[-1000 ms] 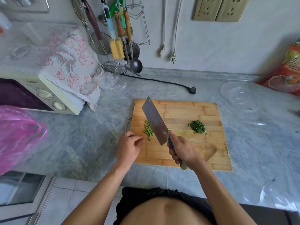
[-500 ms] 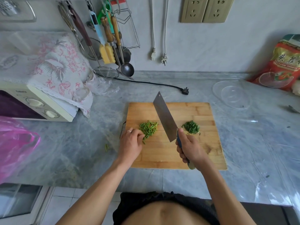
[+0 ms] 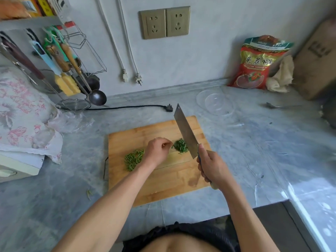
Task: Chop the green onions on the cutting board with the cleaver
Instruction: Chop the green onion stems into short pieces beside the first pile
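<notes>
Wrapped round the dark handle of the broad steel cleaver (image 3: pixel 185 131), the right hand (image 3: pixel 214 169) holds the blade tilted above the rectangular bamboo cutting board (image 3: pixel 163 180), its tip pointing away toward the wall and its heel just beside the nearer-right pile of chopped green onions (image 3: pixel 180 146). The left hand (image 3: pixel 158 150) hovers over the middle of the board with its fingers curled and its fingertips drawn together at the left edge of that pile; whether they pinch any pieces I cannot tell. A second, looser pile of chopped green onion pieces (image 3: pixel 133 159) lies on the left part of the board, just left of the left wrist.

The board rests on a grey marbled countertop (image 3: pixel 254 151). Behind it on the counter lie a black power plug with its cord (image 3: pixel 169 108) and a clear glass bowl (image 3: pixel 216 104). A red and green printed food bag (image 3: pixel 258 62) leans against the wall at the right. At the left, a floral cloth (image 3: pixel 21 113) covers an appliance, and a steel ladle (image 3: pixel 97 98) hangs from a wall rack.
</notes>
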